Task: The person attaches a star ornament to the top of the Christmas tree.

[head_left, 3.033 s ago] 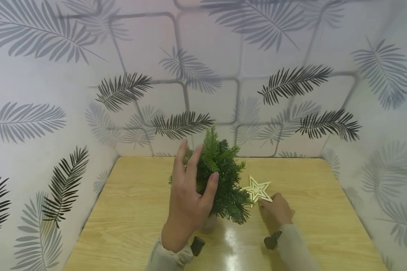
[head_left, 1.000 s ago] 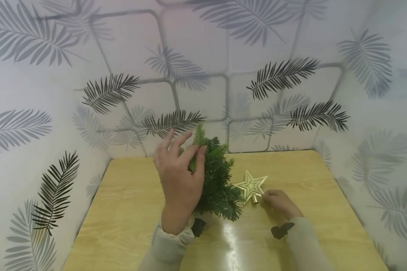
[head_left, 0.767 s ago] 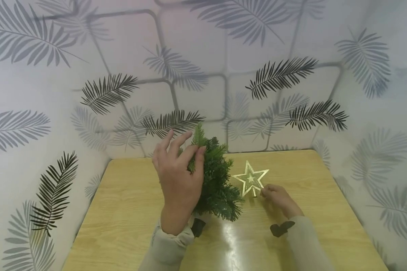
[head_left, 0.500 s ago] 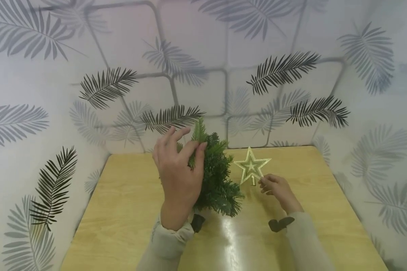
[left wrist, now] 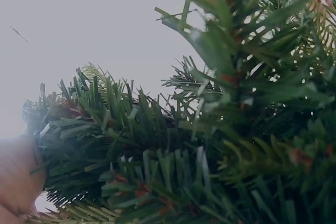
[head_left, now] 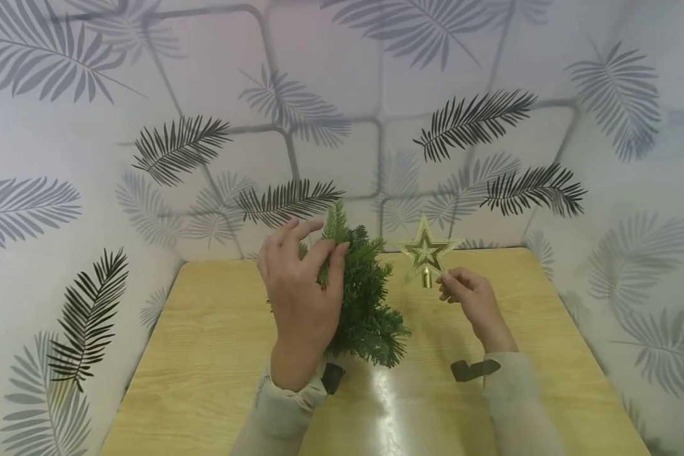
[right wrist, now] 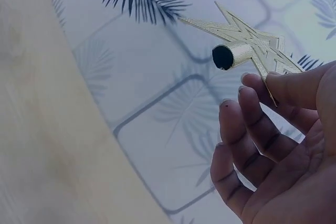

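A small green artificial tree [head_left: 365,304] stands on the table, its lower part largely hidden by my left arm. My left hand [head_left: 304,291] pinches the light green top sprig [head_left: 335,223] between thumb and index finger. To the right of the tree, my right hand [head_left: 475,301] holds a gold star [head_left: 425,250] by one lower point, raised with its short tube downward. The right wrist view shows the dark hollow end of the tube [right wrist: 223,57] on the star, and thumb and index finger gripping a point. Dense needles [left wrist: 157,145] fill the left wrist view.
The wooden table [head_left: 205,354] reaches back to a wall [head_left: 342,76] with printed grey and black leaves. A dark piece [head_left: 474,370] is at the right cuff and another [head_left: 333,378] at the left.
My left hand has risen to the top sprig and now pinches it. The right hand has lifted the star from low beside the tree and turned it upright.
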A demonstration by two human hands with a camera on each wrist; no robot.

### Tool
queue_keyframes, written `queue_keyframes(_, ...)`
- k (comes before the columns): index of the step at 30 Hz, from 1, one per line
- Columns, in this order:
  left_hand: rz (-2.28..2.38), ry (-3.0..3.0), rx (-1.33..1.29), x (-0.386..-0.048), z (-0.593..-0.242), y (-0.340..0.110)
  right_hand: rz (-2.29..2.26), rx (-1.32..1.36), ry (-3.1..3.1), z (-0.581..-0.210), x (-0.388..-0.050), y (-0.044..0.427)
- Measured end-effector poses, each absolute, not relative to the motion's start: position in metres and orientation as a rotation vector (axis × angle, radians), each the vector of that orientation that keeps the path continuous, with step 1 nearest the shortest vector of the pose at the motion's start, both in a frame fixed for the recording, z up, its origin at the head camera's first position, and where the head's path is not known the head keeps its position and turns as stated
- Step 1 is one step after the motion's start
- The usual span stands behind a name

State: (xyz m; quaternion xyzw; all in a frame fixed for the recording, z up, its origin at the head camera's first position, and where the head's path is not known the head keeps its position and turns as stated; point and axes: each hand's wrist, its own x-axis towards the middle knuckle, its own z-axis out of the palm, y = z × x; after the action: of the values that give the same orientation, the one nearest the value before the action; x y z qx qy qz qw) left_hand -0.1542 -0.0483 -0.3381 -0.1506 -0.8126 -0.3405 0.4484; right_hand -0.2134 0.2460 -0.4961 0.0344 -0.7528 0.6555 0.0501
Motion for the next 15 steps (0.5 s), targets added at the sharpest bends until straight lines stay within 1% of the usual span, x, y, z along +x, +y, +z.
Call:
queue_keyframes(6, -0.834, -2.01, -0.377, -0.155, -0.339, -0.047, 1.995, 0.153, -2.181, -0.474, -0.209, 0.238)
queue_keyframes(15, -0.824, -2.019, -0.362, -0.155, -0.339, -0.047, 1.991, 0.139, -2.009, -0.447, -0.205, 0.219)
